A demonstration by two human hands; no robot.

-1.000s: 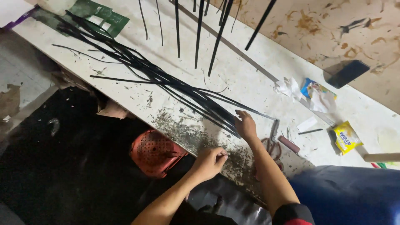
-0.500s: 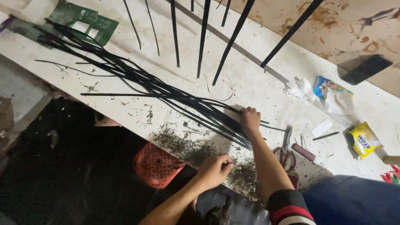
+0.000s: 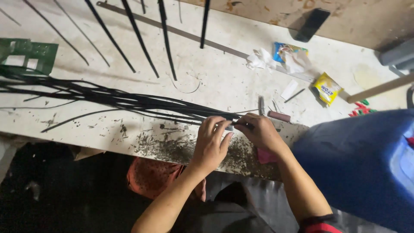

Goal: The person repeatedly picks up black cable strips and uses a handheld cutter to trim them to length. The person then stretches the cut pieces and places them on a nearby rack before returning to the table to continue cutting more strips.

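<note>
1. Two hands meet at one cable end: our left hand [image 3: 211,144] and right hand [image 3: 261,131] pinch it together; the black cable bundle [image 3: 129,101] trails leftward from the grip.
2. Debris [image 3: 172,149] lies below; a yellow packet [image 3: 327,88] sits far right.

Off-white painted tabletop [image 3: 224,82]: matt, scuffed and stained, with dark gritty shavings [image 3: 172,149] along the lower edge. Bundle of thin black cables [image 3: 129,101] at centre left: smooth rubbery sheath, slight sheen. Long grey metal strip [image 3: 194,36] at upper centre: dull, flat. Green circuit board [image 3: 28,56] at upper left: semi-gloss. Crumpled white paper tissue [image 3: 258,60]: soft, matt. Small yellow plastic packet [image 3: 327,88]: glossy film. Large blue plastic drum [image 3: 358,164] at lower right: smooth, low sheen. Pale wooden stick [image 3: 379,88] at right: bare, matt.
</note>
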